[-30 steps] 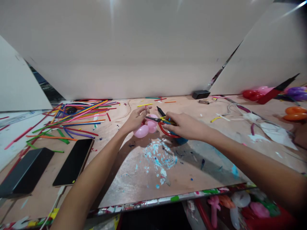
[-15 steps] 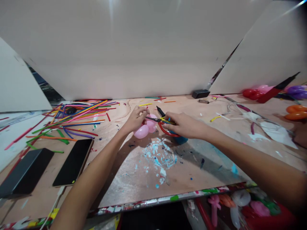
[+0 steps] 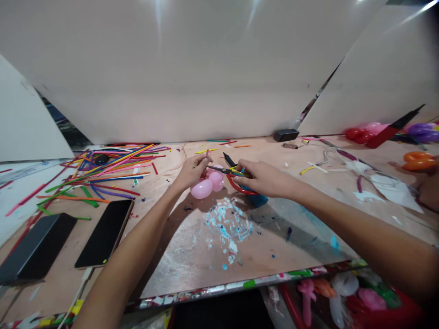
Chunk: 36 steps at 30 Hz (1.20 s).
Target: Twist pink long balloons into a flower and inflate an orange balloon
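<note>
My left hand [image 3: 192, 171] is closed in a pinch on a pink twisting balloon [image 3: 201, 188], whose inflated bubbles hang below the fingers. A thin pink tail sticks up above the fingertips. My right hand [image 3: 260, 177] grips scissors [image 3: 236, 172] with yellow handles. The dark blades point left, close to the balloon just under the left fingertips; whether they touch it I cannot tell. Beneath the right hand lies a blue and red hand pump [image 3: 259, 200] with a black nozzle, partly hidden by the hand.
Many uninflated balloons [image 3: 113, 169] lie at the left. Nearer are a phone [image 3: 104, 233] and a black box [image 3: 37, 246]. A small black box [image 3: 286, 135] stands by the back panel. A red pump [image 3: 391, 130] and an orange balloon [image 3: 418, 161] are at the right. Inflated balloons [image 3: 338, 288] sit below the edge.
My left hand has shifted slightly left, and the pink tail now stands up higher above its fingertips. The scissors remain beside the balloon, with their blades reaching nearly the same spot.
</note>
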### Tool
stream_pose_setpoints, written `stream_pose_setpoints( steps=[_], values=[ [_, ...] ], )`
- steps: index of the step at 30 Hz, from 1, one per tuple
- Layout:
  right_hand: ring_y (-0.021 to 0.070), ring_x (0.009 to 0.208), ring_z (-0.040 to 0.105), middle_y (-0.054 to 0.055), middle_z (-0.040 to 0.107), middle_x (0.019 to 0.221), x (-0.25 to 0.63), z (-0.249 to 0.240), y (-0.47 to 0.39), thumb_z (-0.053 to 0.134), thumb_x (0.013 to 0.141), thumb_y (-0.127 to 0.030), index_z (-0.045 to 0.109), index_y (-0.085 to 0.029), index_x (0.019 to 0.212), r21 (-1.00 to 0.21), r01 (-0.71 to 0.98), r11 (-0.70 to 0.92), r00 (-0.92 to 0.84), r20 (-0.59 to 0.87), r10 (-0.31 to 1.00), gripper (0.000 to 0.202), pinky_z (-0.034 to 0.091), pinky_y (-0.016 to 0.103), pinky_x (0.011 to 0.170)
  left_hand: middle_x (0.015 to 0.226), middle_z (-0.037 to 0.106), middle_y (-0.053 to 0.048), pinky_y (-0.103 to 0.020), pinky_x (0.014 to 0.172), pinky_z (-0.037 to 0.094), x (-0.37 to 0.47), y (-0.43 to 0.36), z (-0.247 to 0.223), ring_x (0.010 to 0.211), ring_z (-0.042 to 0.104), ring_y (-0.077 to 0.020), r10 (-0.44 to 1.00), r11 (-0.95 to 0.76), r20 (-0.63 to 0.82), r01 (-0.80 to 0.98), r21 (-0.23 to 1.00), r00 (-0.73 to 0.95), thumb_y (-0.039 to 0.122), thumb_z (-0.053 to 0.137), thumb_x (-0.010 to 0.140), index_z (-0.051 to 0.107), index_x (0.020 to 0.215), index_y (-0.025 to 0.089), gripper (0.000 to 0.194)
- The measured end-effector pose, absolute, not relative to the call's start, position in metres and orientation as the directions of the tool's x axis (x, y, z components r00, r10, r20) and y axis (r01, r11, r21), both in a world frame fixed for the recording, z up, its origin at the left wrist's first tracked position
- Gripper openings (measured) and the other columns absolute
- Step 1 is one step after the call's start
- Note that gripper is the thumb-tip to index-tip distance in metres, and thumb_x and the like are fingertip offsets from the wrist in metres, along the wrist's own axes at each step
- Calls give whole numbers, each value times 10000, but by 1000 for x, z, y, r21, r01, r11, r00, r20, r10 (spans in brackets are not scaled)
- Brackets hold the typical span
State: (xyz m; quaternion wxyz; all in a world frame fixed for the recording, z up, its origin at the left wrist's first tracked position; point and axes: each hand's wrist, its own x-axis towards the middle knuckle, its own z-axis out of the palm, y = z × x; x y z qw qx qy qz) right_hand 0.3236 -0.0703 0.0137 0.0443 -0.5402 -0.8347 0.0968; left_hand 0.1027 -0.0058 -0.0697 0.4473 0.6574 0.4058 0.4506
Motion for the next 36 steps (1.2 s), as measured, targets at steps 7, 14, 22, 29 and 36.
stream_pose_setpoints(
  steps=[7, 14, 22, 29, 36],
  values=[
    [212, 797, 611, 113, 691, 965, 328, 16, -71, 480, 934, -393, 563, -166, 1015, -235, 893, 384, -405, -46, 913, 255, 382, 287, 660, 593, 553, 24, -202, 536, 460, 104, -7, -68, 531, 580, -102, 928, -267, 232, 86, 960, 290, 400, 514, 915, 587, 896, 158, 253],
    [200, 766, 595, 94, 693, 929, 331, 16, -70, 510, 917, -397, 576, -174, 983, -253, 887, 386, -405, -26, 914, 242, 375, 281, 646, 603, 566, 23, -201, 527, 470, 103, -5, -71, 525, 584, -102, 919, -282, 243, 87, 956, 310, 415, 515, 911, 581, 890, 163, 261],
    [197, 759, 605, 86, 699, 901, 333, 13, -68, 506, 921, -384, 593, -178, 964, -259, 880, 398, -410, 9, 912, 227, 392, 282, 655, 852, 654, -42, -187, 450, 485, 103, -10, -66, 543, 651, -107, 920, -262, 212, 114, 958, 330, 481, 509, 909, 530, 911, 165, 316],
    [199, 757, 617, 88, 705, 907, 354, 6, -67, 494, 920, -437, 592, -183, 977, -276, 881, 384, -402, -8, 916, 277, 411, 285, 641, 892, 693, -80, -194, 434, 493, 101, -9, -65, 525, 652, -109, 928, -236, 189, 112, 965, 320, 475, 501, 925, 519, 925, 163, 312],
    [231, 798, 646, 126, 712, 951, 409, -30, -40, 438, 941, -473, 596, -148, 1061, -234, 953, 193, -177, 89, 980, 380, 419, 296, 646, 927, 709, -88, -239, 554, 549, 110, -20, -57, 649, 672, -136, 871, -359, 247, 208, 910, 424, 411, 509, 936, 623, 921, 158, 278]
  ],
)
